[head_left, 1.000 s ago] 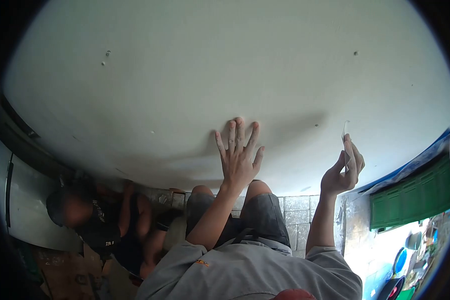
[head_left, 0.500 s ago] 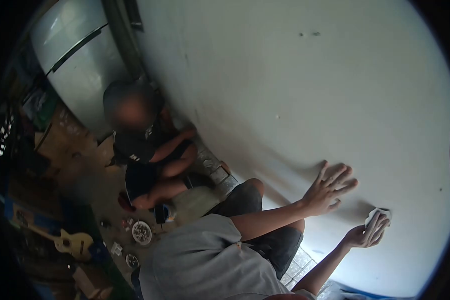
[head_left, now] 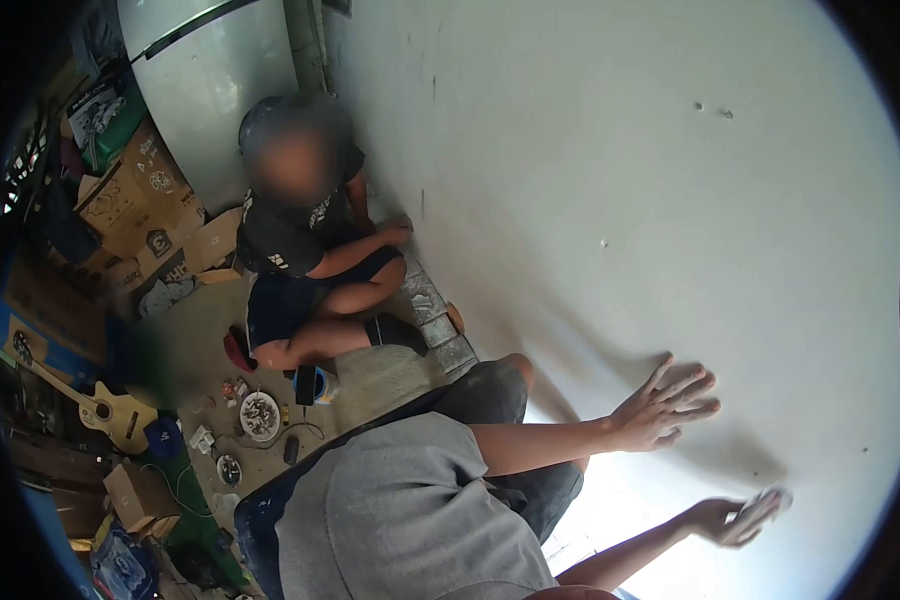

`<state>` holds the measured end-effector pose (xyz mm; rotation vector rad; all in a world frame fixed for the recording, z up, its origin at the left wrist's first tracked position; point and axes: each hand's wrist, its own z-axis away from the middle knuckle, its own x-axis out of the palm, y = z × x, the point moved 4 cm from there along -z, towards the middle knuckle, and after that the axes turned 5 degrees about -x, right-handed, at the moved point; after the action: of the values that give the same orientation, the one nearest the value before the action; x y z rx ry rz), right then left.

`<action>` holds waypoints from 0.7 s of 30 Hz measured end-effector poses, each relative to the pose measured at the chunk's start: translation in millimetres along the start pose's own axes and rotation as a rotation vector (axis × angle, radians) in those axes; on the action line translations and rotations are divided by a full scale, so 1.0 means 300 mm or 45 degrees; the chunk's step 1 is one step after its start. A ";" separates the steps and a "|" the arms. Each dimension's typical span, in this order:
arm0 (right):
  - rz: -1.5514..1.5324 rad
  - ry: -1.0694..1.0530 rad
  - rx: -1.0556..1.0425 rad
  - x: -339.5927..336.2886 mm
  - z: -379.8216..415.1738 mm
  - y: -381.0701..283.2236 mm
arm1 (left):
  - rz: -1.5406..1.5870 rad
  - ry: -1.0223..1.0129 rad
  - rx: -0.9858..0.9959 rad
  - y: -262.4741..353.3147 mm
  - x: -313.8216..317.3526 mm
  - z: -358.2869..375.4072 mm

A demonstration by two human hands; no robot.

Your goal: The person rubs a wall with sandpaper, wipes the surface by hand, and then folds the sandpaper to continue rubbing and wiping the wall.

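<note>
My left hand (head_left: 667, 405) lies against the pale wall (head_left: 610, 150), fingers spread and dusted white. Below it in the view, my right hand (head_left: 738, 522) presses a small pale sheet (head_left: 778, 496) to the wall. That sheet is mostly hidden under the whitened, slightly blurred fingers, and its kind cannot be made out. A shadow falls on the wall above and between both hands. My grey sleeve (head_left: 430, 450) and bent knee (head_left: 515, 375) are close to the wall's foot.
Another person (head_left: 300, 230) sits on the floor by the wall, one hand at its base. Beside them are a white bowl (head_left: 260, 416), a fridge (head_left: 215, 80), cardboard boxes (head_left: 145, 200) and a small guitar (head_left: 120, 415). Grey blocks (head_left: 435, 325) line the wall's foot.
My right hand has moved down along the wall with the pale sheet. My left hand stays spread on the wall. The whole view has shifted, showing more of the floor.
</note>
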<state>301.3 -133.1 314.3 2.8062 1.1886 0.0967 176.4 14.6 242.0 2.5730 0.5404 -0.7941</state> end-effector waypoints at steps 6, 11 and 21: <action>-0.249 -0.278 -0.140 0.068 0.219 -0.018 | 0.001 -0.036 0.010 -0.001 0.011 0.002; -0.187 0.140 0.067 -0.008 -0.023 0.031 | 0.103 -0.110 0.020 -0.004 -0.038 -0.004; -0.735 -0.496 -0.101 -0.175 0.333 -0.125 | 0.384 0.053 0.014 0.002 -0.076 0.010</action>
<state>247.6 -151.0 209.8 2.1614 1.7566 -0.4098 158.0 7.3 253.5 2.6006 0.1527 -0.6410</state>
